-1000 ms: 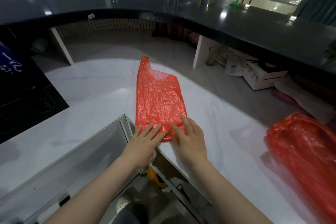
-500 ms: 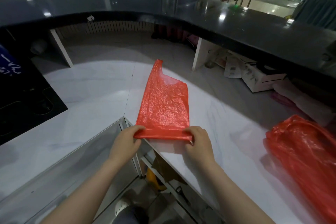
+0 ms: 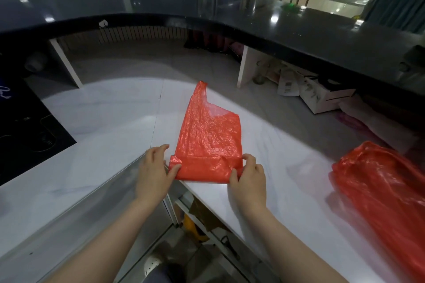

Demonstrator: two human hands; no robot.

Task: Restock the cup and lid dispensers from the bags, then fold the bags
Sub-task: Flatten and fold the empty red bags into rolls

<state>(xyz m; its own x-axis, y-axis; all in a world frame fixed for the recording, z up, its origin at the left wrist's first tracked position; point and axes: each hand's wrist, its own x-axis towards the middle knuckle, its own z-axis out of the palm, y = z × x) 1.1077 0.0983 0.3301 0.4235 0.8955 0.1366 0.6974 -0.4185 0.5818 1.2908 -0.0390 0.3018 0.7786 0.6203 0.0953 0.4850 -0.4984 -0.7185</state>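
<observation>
The red bag (image 3: 208, 138) lay flat on the white counter (image 3: 115, 117), its handle end pointing away from the person and its near end turned up into a narrow folded band right at the counter's edge. The left hand (image 3: 153, 171) pinched the band's left corner with thumb on top, and the right hand (image 3: 249, 173) pinched the right corner between thumb and fingers, so both hands were closed on the plastic.

The film looked thin and slick, so the likely trouble was the fold springing open the moment either pinch eased. The band also looked uneven, taller on the left than on the right, and rolling on from there would probably skew the bundle. Because the fold sat at the very edge, above an open gap to the shelves below, a slip could drop the bag off the counter. Trapped air might puff it up too.

A second bag (image 3: 381, 186), still bulky, sat well apart to the right, not yet folded.
</observation>
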